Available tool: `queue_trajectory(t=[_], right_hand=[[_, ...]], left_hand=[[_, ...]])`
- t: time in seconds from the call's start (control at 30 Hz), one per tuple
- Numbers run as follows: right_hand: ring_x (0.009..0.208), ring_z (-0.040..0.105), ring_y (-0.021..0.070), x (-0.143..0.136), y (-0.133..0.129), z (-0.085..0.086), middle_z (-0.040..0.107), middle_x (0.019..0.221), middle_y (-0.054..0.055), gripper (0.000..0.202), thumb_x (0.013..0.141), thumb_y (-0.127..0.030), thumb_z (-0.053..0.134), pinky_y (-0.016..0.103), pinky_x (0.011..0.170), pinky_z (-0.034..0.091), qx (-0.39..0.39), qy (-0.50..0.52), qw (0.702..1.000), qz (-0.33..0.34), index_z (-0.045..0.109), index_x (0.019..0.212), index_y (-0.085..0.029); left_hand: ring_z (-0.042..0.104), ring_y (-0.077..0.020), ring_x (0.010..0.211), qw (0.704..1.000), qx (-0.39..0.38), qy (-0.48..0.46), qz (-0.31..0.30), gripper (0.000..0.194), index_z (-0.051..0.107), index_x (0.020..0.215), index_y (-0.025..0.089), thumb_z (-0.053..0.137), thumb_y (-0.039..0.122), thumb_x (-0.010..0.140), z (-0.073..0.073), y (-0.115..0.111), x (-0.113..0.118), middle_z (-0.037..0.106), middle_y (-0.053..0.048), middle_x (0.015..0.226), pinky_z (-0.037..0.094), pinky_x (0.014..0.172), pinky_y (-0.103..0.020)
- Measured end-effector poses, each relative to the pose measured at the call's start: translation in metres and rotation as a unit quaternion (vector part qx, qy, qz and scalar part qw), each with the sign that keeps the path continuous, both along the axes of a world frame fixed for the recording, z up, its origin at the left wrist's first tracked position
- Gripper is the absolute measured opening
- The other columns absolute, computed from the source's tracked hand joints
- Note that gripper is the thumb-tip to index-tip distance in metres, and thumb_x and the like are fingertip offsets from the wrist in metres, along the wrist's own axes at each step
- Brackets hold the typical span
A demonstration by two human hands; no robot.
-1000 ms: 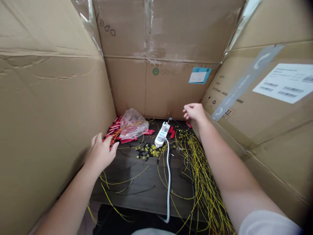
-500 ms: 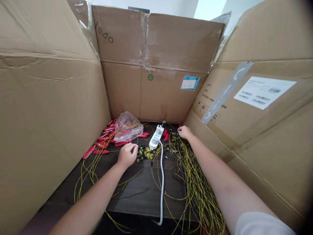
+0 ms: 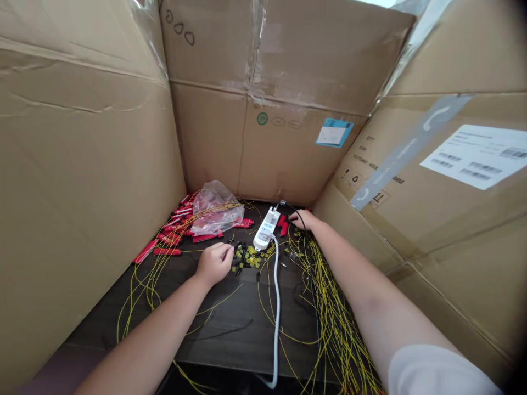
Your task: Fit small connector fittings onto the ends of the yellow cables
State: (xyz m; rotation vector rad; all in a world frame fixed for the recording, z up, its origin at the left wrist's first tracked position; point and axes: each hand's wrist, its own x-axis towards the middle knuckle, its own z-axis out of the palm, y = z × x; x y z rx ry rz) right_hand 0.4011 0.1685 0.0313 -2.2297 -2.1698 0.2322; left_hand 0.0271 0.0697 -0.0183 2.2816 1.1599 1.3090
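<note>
My left hand (image 3: 215,263) is closed in a pinch just left of a heap of small yellow caps (image 3: 251,258) and black pieces (image 3: 240,248); what its fingertips hold is too small to make out. At the back, my right hand (image 3: 303,219) has its fingers bent together, pointing left beside two red cylinders (image 3: 284,227). Whatever is between those fingers is hidden. A thin black cable (image 3: 302,219) passes in front of that hand. Below my right wrist lies a big bundle of thin yellow cables (image 3: 337,312).
A white power strip (image 3: 267,229) with a thick white cord (image 3: 276,307) lies between my hands. At the left are red pieces (image 3: 168,251) under a clear plastic bag (image 3: 216,211) and more yellow cables. Tall cardboard walls (image 3: 288,164) enclose the dark table (image 3: 230,345).
My right hand has moved left, toward the red cylinders, and the black cable now crosses in front of it. My left hand keeps its pinch. The camera view has tilted down slightly.
</note>
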Motion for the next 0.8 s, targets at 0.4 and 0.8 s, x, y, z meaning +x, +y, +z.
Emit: queue_trajectory(t=[0.4,0.8], right_hand=[[0.102,0.061,0.0183,0.001,0.001,-0.003,0.069,0.106,0.007,0.024,0.081,-0.024,0.061,0.021,0.091,0.042,0.038,0.013,0.999,0.029,0.074,0.1,-0.018],[0.085,0.065,0.0214,0.037,-0.018,0.044,0.069,0.087,0.011,0.03,0.088,-0.027,0.049,0.034,0.085,0.049,0.35,0.122,0.915,-0.161,0.072,0.098,-0.011]], left_hand=[[0.052,-0.0131,0.058,1.0,0.001,-0.002,-0.004,0.025,0.065,0.069,0.018,0.048,0.023,0.087,0.001,0.0,0.0,0.056,-0.002,0.06,0.038,0.059,-0.025],[0.052,-0.0113,0.055,0.999,0.036,-0.017,-0.008,0.022,0.065,0.069,0.017,0.051,0.021,0.086,-0.003,0.004,0.0,0.056,0.0,0.058,0.038,0.056,-0.023]])
